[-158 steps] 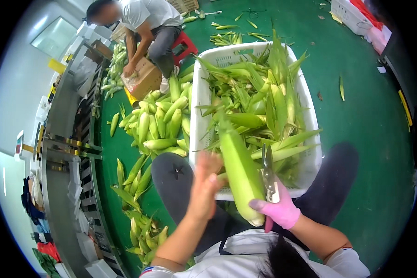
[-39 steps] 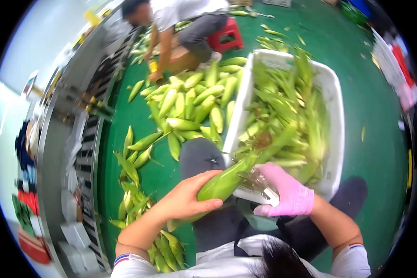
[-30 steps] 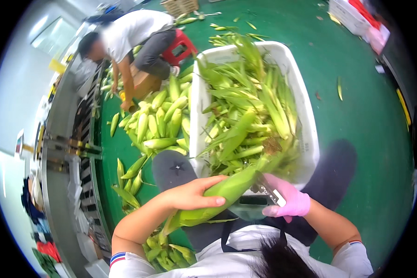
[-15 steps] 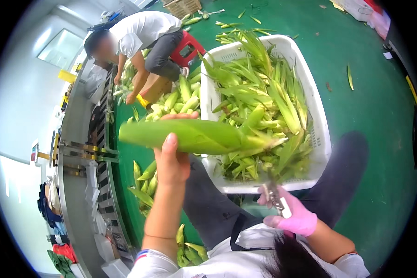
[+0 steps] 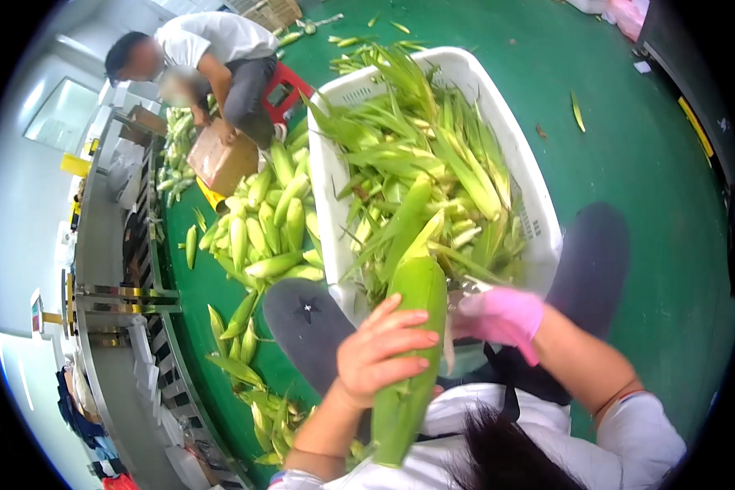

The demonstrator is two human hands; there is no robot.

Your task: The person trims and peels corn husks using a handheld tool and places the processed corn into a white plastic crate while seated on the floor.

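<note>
My left hand [image 5: 388, 351] is wrapped round a green ear of corn in its husk [image 5: 420, 306], tilted with its stalk end up toward the crate. Just right of the ear is my right hand [image 5: 502, 317], in a pink glove and closed. A bit of shiny metal tool [image 5: 472, 286] shows at its fingers, mostly hidden and blurred; its exact kind cannot be told. Beyond my hands stands a white plastic crate [image 5: 328, 214] heaped with cut green husks and leaves [image 5: 433, 155].
Unpeeled corn ears [image 5: 265, 216] lie piled left of the crate, with more ears [image 5: 241, 327] near my left knee. A co-worker [image 5: 220, 61] bends over a cardboard box [image 5: 220, 159] by a red stool [image 5: 286, 90]. A metal rack [image 5: 131, 351] runs along the left.
My left hand has lowered the corn ear and turned it from sideways to nearly upright. My right hand has moved up beside it. The view has shifted; the co-worker's hands are now at the box.
</note>
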